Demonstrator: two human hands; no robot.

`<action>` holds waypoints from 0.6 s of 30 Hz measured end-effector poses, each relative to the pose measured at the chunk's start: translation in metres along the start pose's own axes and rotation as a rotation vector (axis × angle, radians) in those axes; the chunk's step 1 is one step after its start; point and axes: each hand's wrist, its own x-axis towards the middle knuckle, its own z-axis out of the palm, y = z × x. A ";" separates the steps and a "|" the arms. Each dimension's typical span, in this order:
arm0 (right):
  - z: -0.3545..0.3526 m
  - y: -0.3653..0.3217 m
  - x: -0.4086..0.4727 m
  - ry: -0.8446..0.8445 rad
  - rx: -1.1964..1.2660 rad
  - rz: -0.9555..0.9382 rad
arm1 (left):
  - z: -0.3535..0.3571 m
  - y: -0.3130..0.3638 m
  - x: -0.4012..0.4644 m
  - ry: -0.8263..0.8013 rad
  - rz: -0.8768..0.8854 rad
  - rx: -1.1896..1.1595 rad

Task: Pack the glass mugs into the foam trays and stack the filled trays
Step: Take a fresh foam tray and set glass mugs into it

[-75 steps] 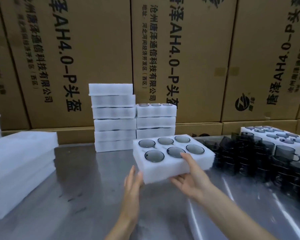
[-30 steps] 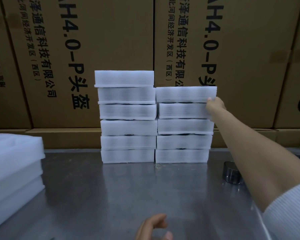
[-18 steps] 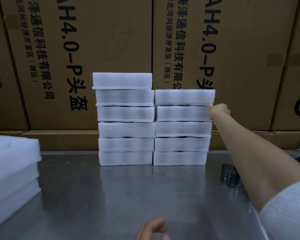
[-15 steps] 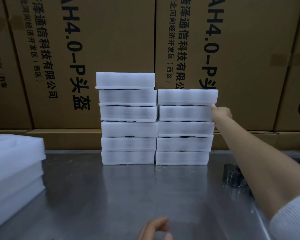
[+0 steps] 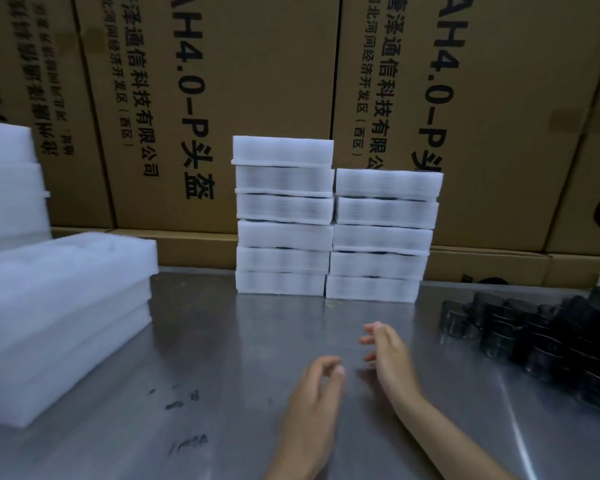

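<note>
White foam is seen in two places. Two stacks of filled trays [image 5: 329, 233] stand side by side at the centre of the frame, against the cardboard boxes [image 5: 257, 81]; the left stack is one tray taller than the right. A pile of empty trays [image 5: 63, 306] lies at the left of the frame on the steel bench [image 5: 222, 341], its long axis running from lower left toward the centre. The dark glass mugs [image 5: 534, 337] are crowded at the right edge of the frame, on the bench.

Both hands are held low at the lower centre, just above the bench, and nothing is gripped by either. The left hand [image 5: 312, 393] is shown from the back with its fingers loosely curled, the thumb close to the fingertips. The right hand [image 5: 388, 351] is turned edge-on, its fingers relaxed and slightly spread, pointing toward the upper left.

The stacking step is judged done for the present tray, so an empty tray would be wanted next. The pile lies to the left of both hands, well apart from them, and is nearer the left hand; the mugs lie to the right, nearer the right hand. A reach leftward across the bench is therefore expected, with the tray probably taken by its near long edge.
</note>
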 end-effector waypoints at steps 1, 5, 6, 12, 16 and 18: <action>-0.002 -0.003 -0.017 -0.038 -0.008 -0.016 | 0.001 -0.001 0.000 -0.005 0.006 0.015; -0.016 -0.014 -0.077 -0.097 -0.053 -0.061 | 0.002 0.000 -0.006 0.000 0.047 0.110; -0.020 -0.018 -0.089 -0.092 -0.073 -0.063 | 0.001 0.001 -0.011 0.006 0.053 0.137; -0.037 -0.032 -0.144 -0.096 -0.164 -0.078 | -0.008 0.013 -0.065 -0.086 0.077 0.129; -0.045 -0.040 -0.176 -0.097 -0.185 -0.112 | -0.022 0.024 -0.108 -0.160 0.134 0.068; -0.051 -0.038 -0.190 -0.149 -0.234 -0.126 | -0.035 0.025 -0.129 -0.212 0.186 0.116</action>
